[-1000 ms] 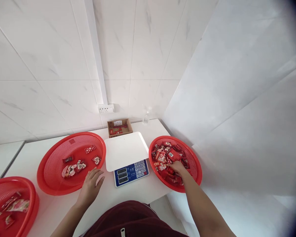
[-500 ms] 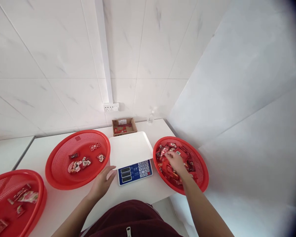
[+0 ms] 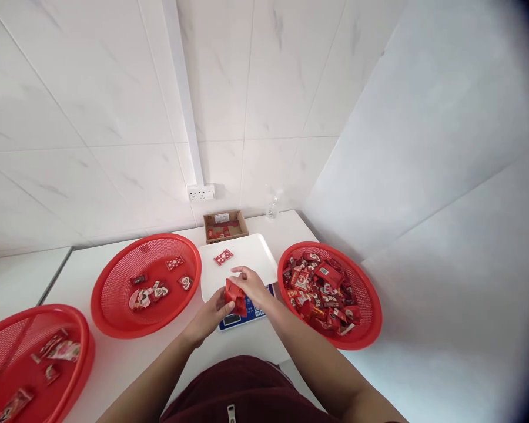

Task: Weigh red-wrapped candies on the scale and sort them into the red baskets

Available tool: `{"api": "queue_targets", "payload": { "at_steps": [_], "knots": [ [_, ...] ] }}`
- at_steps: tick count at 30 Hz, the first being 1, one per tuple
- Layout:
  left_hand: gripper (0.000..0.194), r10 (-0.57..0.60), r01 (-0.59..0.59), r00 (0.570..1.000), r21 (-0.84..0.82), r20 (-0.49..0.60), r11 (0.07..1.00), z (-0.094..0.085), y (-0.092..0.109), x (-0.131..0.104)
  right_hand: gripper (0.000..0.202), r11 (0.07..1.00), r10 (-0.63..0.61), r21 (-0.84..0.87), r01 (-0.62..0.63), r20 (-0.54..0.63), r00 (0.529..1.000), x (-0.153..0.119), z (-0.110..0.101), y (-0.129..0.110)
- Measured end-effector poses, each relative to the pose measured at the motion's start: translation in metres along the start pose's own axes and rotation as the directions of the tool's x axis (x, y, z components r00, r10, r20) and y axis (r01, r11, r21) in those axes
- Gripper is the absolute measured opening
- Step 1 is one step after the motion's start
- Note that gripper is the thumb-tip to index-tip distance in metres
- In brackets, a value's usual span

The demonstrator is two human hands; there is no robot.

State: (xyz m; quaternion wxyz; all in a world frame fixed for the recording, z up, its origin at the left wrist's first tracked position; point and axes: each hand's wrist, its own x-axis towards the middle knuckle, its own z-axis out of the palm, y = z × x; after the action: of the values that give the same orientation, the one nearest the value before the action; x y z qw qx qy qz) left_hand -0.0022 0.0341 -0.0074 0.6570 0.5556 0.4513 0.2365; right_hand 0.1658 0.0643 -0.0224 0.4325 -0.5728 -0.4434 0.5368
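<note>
My left hand [image 3: 211, 317] is closed on the lower left side of a small red packet [image 3: 237, 298], held just above the front of a digital scale. The fingers of my right hand [image 3: 252, 286] grip the packet's upper edge. Partly hidden behind both hands is the scale's blue keypad panel [image 3: 255, 310]. On its white tray [image 3: 258, 252] lies a red sweet packet with white dots [image 3: 223, 257]. To the right, a red plastic basket [image 3: 372, 311] holds a heap of red-wrapped sweets [image 3: 321, 288].
Left of the scale stands a red basket [image 3: 110, 282] with several wrapped sweets. Another red basket [image 3: 86, 358] is at the lower left. Behind the tray sit a cardboard box [image 3: 226, 226] and a clear plastic bottle [image 3: 273, 207], near a wall socket [image 3: 201, 192].
My right hand has left the right basket and come over the scale. My left hand has moved right to meet it at the red packet. A dotted packet now lies on the tray.
</note>
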Motion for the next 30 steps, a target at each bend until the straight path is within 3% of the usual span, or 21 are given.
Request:
{"api": "queue_targets", "payload": {
  "at_steps": [2,6,10,13,15,17,19,23,26,30],
  "knots": [
    [0.05,-0.035,0.038,0.998,-0.071,0.045,0.997,0.0,-0.001,0.0,0.03,0.998,-0.05,-0.043,0.054,0.094,0.994,-0.011,0.008,-0.001],
    [0.042,-0.136,0.136,0.989,-0.008,-0.064,0.991,0.002,-0.004,0.007,0.024,0.925,-0.198,-0.311,0.221,0.101,0.975,-0.021,0.004,0.007],
    [0.054,-0.122,0.11,0.982,-0.088,-0.147,0.99,0.002,-0.004,0.022,0.029,0.874,-0.307,-0.414,0.254,-0.066,0.95,-0.016,-0.029,0.023],
    [0.072,-0.179,0.151,0.944,-0.12,-0.276,0.981,-0.004,-0.004,0.03,0.033,0.844,-0.325,-0.52,0.134,-0.295,0.899,-0.011,-0.079,0.035],
    [0.075,-0.189,0.171,0.919,-0.083,-0.346,0.982,-0.01,-0.008,0.03,0.035,0.794,-0.276,-0.606,-0.05,-0.432,0.859,-0.013,-0.119,0.046],
    [0.07,-0.165,0.159,0.918,-0.046,-0.361,0.986,-0.016,-0.014,0.024,0.038,0.667,-0.083,-0.658,-0.35,-0.532,0.843,-0.02,-0.157,0.059],
    [0.065,-0.163,0.161,0.925,-0.035,-0.344,0.986,-0.021,-0.019,0.015,0.037,0.605,0.044,-0.641,-0.472,-0.565,0.824,-0.028,-0.187,0.074],
    [0.058,-0.232,0.229,0.926,-0.044,-0.297,0.972,-0.026,-0.025,-0.007,0.036,0.562,0.181,-0.654,-0.506,-0.499,0.847,-0.031,-0.214,0.095],
    [0.057,-0.255,0.244,0.917,-0.073,-0.307,0.967,-0.03,-0.031,-0.018,0.035,0.56,0.226,-0.672,-0.485,-0.44,0.869,-0.022,-0.218,0.101],
    [0.06,-0.261,0.242,0.91,-0.097,-0.322,0.965,-0.037,-0.042,-0.022,0.039,0.556,0.253,-0.667,-0.496,-0.433,0.865,-0.015,-0.219,0.1]
  ]
}}
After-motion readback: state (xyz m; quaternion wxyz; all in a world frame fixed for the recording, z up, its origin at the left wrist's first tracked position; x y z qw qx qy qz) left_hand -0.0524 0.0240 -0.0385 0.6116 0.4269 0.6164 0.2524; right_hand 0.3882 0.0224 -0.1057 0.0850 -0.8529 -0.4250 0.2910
